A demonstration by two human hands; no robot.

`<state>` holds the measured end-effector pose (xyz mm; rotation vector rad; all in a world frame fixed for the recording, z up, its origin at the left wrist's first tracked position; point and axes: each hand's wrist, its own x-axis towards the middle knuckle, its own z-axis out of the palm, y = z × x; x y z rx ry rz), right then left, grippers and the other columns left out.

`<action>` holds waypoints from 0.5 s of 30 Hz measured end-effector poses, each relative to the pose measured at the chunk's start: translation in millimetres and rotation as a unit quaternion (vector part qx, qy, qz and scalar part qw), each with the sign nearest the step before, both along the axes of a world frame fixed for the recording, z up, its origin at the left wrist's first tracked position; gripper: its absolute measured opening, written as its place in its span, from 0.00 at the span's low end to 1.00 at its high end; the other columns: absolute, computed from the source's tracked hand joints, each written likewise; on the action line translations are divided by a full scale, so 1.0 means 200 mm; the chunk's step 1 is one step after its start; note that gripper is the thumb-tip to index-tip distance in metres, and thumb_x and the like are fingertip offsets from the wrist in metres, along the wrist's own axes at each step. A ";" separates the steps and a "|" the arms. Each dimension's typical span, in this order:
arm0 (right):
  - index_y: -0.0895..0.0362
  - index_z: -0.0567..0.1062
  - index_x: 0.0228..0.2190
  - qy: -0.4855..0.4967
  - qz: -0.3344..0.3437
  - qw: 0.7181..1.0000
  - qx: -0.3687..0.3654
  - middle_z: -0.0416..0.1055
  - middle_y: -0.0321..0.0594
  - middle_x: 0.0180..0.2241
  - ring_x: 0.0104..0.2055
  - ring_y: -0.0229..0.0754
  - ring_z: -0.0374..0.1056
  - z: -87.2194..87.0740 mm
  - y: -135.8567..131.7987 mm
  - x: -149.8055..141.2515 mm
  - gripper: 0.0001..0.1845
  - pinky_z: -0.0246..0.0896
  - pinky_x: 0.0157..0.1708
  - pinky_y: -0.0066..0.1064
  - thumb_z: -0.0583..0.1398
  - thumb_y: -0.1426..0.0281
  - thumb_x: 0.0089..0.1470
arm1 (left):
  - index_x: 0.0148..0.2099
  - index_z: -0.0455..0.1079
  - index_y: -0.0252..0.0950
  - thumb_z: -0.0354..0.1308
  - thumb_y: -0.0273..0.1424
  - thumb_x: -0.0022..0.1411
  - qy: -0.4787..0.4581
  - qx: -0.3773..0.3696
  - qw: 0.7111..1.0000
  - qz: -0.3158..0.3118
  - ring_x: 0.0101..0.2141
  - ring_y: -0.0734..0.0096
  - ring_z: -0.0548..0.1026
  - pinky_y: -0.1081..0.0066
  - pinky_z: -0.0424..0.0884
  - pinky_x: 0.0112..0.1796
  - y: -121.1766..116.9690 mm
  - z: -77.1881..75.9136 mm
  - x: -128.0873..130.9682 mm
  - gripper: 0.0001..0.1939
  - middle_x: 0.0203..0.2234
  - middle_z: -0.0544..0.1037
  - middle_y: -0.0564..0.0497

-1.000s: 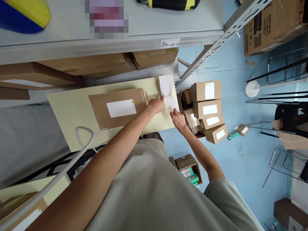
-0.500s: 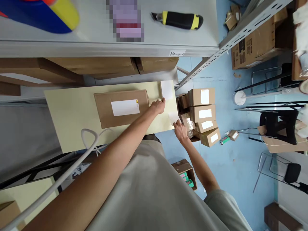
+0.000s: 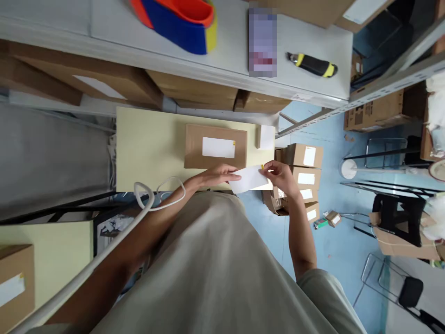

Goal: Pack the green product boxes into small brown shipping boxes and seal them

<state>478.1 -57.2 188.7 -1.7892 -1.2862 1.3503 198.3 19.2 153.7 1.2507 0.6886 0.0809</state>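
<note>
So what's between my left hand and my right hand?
A white label, as the head view shows. The right hand pinches one end; the left hand is at the other.

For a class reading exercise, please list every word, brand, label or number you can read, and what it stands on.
No text is readable.
Shelf-edge tag: too blurred.
White label on the box: nothing legible.
Held sheet: nothing legible.
Stacked boxes' labels: too small.
Dark print on the large carton: too small.
</note>
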 end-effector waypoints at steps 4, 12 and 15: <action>0.56 0.81 0.34 0.036 0.017 0.999 0.025 0.79 0.38 0.32 0.31 0.38 0.71 -0.01 0.20 -0.15 0.26 0.67 0.30 0.29 0.74 0.46 0.52 | 0.45 0.82 0.37 0.63 0.52 0.62 -0.044 -0.078 0.991 0.094 0.50 0.53 0.86 0.57 0.84 0.49 -0.06 0.09 -0.30 0.24 0.45 0.88 0.40; 0.56 0.83 0.35 0.004 0.116 0.992 0.044 0.80 0.38 0.33 0.33 0.38 0.72 0.10 0.43 -0.51 0.22 0.68 0.30 0.29 0.75 0.51 0.54 | 0.41 0.81 0.34 0.66 0.51 0.65 -0.044 -0.081 0.975 0.202 0.40 0.53 0.89 0.62 0.84 0.37 -0.13 0.07 -0.68 0.23 0.42 0.89 0.37; 0.57 0.83 0.35 -0.012 0.147 0.988 0.049 0.80 0.39 0.34 0.34 0.37 0.72 0.13 0.47 -0.62 0.20 0.67 0.31 0.28 0.74 0.52 0.55 | 0.41 0.81 0.33 0.67 0.50 0.65 -0.046 -0.061 0.973 0.219 0.36 0.57 0.88 0.65 0.83 0.33 -0.14 0.07 -0.77 0.22 0.38 0.88 0.39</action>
